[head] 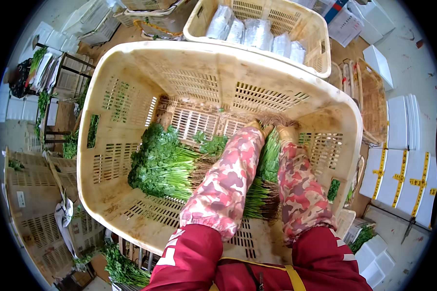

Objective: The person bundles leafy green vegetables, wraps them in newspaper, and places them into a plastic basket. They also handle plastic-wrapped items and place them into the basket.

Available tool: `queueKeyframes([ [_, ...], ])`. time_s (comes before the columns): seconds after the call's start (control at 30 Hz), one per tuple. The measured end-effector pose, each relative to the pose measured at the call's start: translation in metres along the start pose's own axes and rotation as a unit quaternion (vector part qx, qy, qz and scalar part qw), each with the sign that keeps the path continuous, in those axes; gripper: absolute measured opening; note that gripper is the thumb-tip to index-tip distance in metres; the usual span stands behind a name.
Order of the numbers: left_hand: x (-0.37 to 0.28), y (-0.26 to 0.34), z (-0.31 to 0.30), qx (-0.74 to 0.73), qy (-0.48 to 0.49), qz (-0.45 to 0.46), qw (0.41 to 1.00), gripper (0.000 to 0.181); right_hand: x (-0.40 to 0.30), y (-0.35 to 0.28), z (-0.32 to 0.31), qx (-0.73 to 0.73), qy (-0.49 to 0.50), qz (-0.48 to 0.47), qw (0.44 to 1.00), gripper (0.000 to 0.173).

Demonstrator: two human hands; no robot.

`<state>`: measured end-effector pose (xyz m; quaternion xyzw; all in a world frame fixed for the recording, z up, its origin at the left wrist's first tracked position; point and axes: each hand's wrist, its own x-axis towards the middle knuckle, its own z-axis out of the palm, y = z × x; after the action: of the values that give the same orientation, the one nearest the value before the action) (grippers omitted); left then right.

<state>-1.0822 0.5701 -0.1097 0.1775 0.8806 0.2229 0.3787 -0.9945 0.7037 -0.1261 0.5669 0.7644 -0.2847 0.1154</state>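
Note:
Both hands reach into a large cream plastic crate [189, 62] with slotted walls. My left hand [255, 125] and my right hand [288, 134], in tan gloves, grip a bunch of leafy herbs [271, 147] from either side near its root end. Brown roots [276, 119] stick out beyond the fingers, which are partly hidden. Left of my forearms, coriander-like herb bunches [167, 160] lie with leaves to the left and roots to the right. More green stems [256, 198] show between the forearms.
A second cream crate [320, 54] holding several plastic-wrapped packs [258, 34] adjoins the far rim. White foam boxes [393, 178] with yellow tape are stacked at right. Tall crates [36, 196] stand at left; loose greens [123, 267] lie by the near left corner.

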Motion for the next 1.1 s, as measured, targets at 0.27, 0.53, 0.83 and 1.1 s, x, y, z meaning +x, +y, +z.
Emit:
queueKeyframes([
  [0.27,0.002,0.006,-0.009,-0.069,-0.063,0.110,0.990,0.093,0.010,0.011,-0.025,0.181,-0.110,-0.088,0.973,0.074],
  [0.53,-0.035,0.026,-0.020,-0.120,-0.056,0.201,0.971,0.084,0.004,0.000,-0.045,-0.027,-0.166,-0.150,0.974,0.085],
  [0.83,-0.087,0.011,-0.031,-0.056,-0.028,0.220,0.973,0.064,-0.030,-0.036,-0.046,-0.374,-0.053,-0.389,0.840,0.026],
  [1.1,0.016,-0.022,-0.015,-0.172,-0.068,0.145,0.972,0.034,-0.083,-0.035,-0.066,-0.120,0.078,-0.318,0.937,0.047],
])
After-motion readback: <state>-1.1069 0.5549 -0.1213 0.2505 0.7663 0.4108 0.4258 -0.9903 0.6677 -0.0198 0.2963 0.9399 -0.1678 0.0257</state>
